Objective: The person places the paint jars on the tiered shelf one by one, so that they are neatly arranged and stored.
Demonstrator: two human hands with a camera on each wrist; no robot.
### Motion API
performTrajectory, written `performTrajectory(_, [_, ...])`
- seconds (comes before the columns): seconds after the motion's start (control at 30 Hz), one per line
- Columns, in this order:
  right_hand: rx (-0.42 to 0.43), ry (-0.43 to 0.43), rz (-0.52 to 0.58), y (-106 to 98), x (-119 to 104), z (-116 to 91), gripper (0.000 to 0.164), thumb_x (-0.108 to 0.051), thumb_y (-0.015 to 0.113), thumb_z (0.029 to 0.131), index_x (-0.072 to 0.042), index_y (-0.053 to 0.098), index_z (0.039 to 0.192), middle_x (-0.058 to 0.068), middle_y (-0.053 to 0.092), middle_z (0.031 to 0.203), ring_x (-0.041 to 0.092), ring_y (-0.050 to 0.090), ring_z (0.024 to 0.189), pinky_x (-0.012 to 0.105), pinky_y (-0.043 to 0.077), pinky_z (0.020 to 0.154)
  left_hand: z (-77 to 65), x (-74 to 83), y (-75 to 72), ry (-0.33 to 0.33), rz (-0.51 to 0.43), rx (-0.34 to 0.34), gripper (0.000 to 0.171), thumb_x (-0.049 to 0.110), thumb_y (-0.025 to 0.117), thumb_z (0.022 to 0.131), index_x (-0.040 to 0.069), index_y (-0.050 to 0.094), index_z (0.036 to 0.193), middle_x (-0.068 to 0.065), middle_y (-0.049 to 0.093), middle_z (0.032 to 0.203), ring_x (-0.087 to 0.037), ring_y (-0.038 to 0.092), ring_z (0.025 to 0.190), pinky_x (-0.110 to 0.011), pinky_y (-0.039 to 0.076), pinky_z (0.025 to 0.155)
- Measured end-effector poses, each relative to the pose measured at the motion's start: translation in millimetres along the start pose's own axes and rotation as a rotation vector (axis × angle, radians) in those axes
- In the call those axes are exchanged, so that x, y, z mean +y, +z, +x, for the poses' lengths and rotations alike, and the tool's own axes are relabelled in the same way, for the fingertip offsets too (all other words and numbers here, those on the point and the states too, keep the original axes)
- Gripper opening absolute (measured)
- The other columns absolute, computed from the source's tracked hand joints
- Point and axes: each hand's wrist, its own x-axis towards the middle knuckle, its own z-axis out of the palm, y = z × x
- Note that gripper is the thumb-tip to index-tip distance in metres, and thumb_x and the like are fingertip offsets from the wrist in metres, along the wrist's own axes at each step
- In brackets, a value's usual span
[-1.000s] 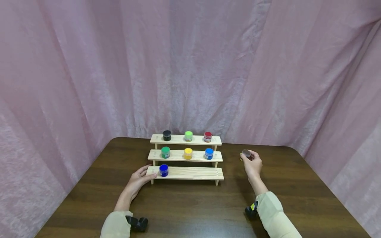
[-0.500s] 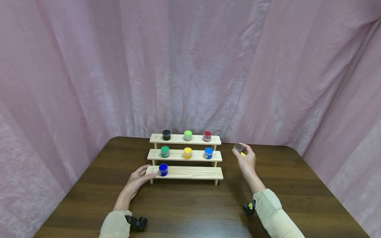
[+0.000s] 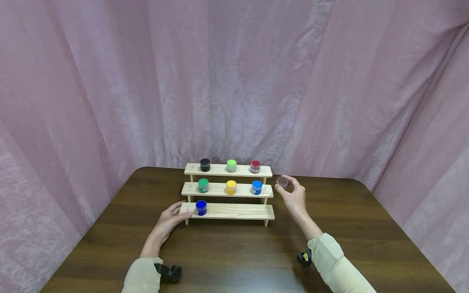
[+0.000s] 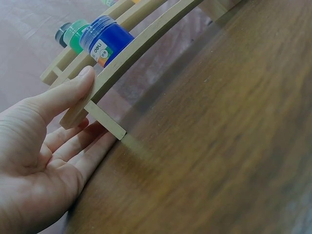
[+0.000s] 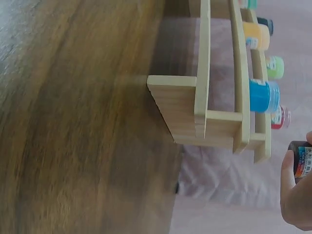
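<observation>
A three-step wooden rack (image 3: 234, 211) stands on the table. My left hand (image 3: 167, 224) holds the left end of its lowest shelf, thumb (image 4: 80, 87) on top and fingers below. Close to that thumb sits a dark blue paint jar (image 4: 109, 41). Raised off the table right of the rack, my right hand (image 3: 294, 199) grips a dark brown paint jar (image 5: 303, 160) with a clear lid. Green (image 3: 203, 185), yellow (image 3: 231, 187) and blue (image 3: 257, 187) jars line the middle shelf. Black (image 3: 205, 165), light green (image 3: 231, 165) and red (image 3: 255, 167) jars stand on top.
A small yellow spot (image 3: 303, 188) shows beside the right hand; what it is I cannot tell. The brown wooden table (image 3: 234, 256) reaches back to a pink curtain (image 3: 234, 81) hanging behind it.
My right hand has moved left toward the rack, slightly upward in view, carrying the dark brown paint jar. The left hand stays on the lowest shelf's end.
</observation>
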Motion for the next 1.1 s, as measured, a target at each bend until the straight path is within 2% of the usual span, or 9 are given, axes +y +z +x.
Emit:
performTrajectory(0.07, [-0.024, -0.026, -0.006, 3.7, -2.3, -2.9, 0.038, -0.006, 0.071, 0.086, -0.002, 0.062, 0.123, 0.021, 0.066, 0.112, -0.005, 0.054, 0.084, 0.010, 0.043, 0.075, -0.5, -0.7, -1.5, 0.006, 0.001, -0.005, 0.076, 0.026, 0.073, 0.088, 0.007, 0.034, 0.150, -0.020, 0.045, 0.150, -0.019, 0.054, 0.125, -0.034, 0.041, 0.108])
performTrajectory(0.17, [-0.078, -0.097, 0.013, 7.0, -6.1, -7.6, 0.037, -0.003, 0.071, 0.085, 0.000, 0.062, 0.122, 0.023, 0.066, 0.111, -0.001, 0.059, 0.083, 0.008, 0.047, 0.070, -0.3, -0.7, -2.0, 0.011, 0.001, -0.008, 0.077, 0.027, 0.073, 0.088, 0.007, 0.033, 0.151, -0.020, 0.044, 0.150, -0.025, 0.051, 0.130, -0.042, 0.037, 0.113])
performTrajectory(0.37, [-0.193, -0.210, 0.008, 11.8, -16.1, -20.2, 0.041, 0.000, 0.071, 0.085, 0.004, 0.060, 0.124, 0.023, 0.064, 0.117, 0.021, 0.064, 0.098, 0.015, 0.053, 0.075, -0.2, 0.1, -2.6, 0.002, -0.001, -0.010, 0.078, 0.027, 0.073, 0.088, 0.007, 0.032, 0.151, -0.020, 0.042, 0.151, -0.030, 0.047, 0.134, -0.046, 0.034, 0.115])
performTrajectory(0.43, [-0.225, -0.214, -0.002, 12.2, -25.5, -27.7, 0.041, 0.000, 0.071, 0.085, 0.006, 0.059, 0.124, 0.025, 0.063, 0.118, 0.028, 0.064, 0.103, 0.016, 0.053, 0.076, 0.1, -0.5, -2.9, -0.002, -0.002, -0.012, 0.078, 0.026, 0.073, 0.088, 0.007, 0.032, 0.151, -0.021, 0.043, 0.151, -0.024, 0.051, 0.130, -0.038, 0.039, 0.111])
performTrajectory(0.5, [-0.257, -0.212, -0.001, 14.7, -24.9, -30.7, 0.041, 0.001, 0.071, 0.085, 0.006, 0.059, 0.124, 0.025, 0.063, 0.119, 0.033, 0.064, 0.107, 0.017, 0.054, 0.077, 0.4, -1.2, -3.0, -0.005, -0.004, -0.014, 0.077, 0.025, 0.073, 0.088, 0.007, 0.032, 0.151, -0.020, 0.043, 0.151, -0.018, 0.054, 0.125, -0.030, 0.043, 0.106])
performTrajectory(0.57, [-0.288, -0.194, 0.007, 17.4, -22.1, -32.2, 0.041, 0.001, 0.071, 0.085, 0.005, 0.059, 0.124, 0.026, 0.063, 0.120, 0.036, 0.065, 0.105, 0.018, 0.054, 0.076, 0.6, -1.9, -2.6, -0.004, -0.011, -0.015, 0.077, 0.024, 0.073, 0.088, 0.007, 0.033, 0.151, -0.020, 0.044, 0.150, -0.011, 0.056, 0.119, -0.022, 0.044, 0.098])
performTrajectory(0.63, [-0.311, -0.194, 0.011, 22.6, -11.6, -29.7, 0.041, 0.000, 0.072, 0.085, 0.002, 0.060, 0.124, 0.025, 0.063, 0.121, 0.033, 0.068, 0.099, 0.016, 0.054, 0.072, 0.6, -2.3, -2.3, -0.001, -0.011, -0.015, 0.077, 0.025, 0.073, 0.088, 0.008, 0.033, 0.151, -0.020, 0.044, 0.150, -0.008, 0.056, 0.117, -0.018, 0.044, 0.095])
performTrajectory(0.8, [-0.363, -0.212, 0.007, 34.4, -2.3, -30.9, 0.041, -0.002, 0.074, 0.083, 0.001, 0.062, 0.122, 0.027, 0.065, 0.117, 0.028, 0.072, 0.087, 0.017, 0.053, 0.069, 0.0, -3.0, -1.2, 0.004, -0.008, -0.010, 0.075, 0.025, 0.073, 0.088, 0.007, 0.035, 0.150, -0.019, 0.045, 0.150, -0.011, 0.055, 0.120, -0.019, 0.043, 0.096])
performTrajectory(1.1, [-0.468, -0.229, 0.026, 51.9, -2.0, -36.0, 0.043, -0.001, 0.075, 0.082, 0.007, 0.062, 0.122, 0.027, 0.066, 0.114, 0.035, 0.069, 0.099, 0.031, 0.057, 0.085, -0.3, -1.6, -1.5, 0.004, -0.004, -0.009, 0.075, 0.026, 0.073, 0.088, 0.007, 0.034, 0.150, -0.019, 0.045, 0.150, -0.018, 0.053, 0.126, -0.032, 0.040, 0.107])
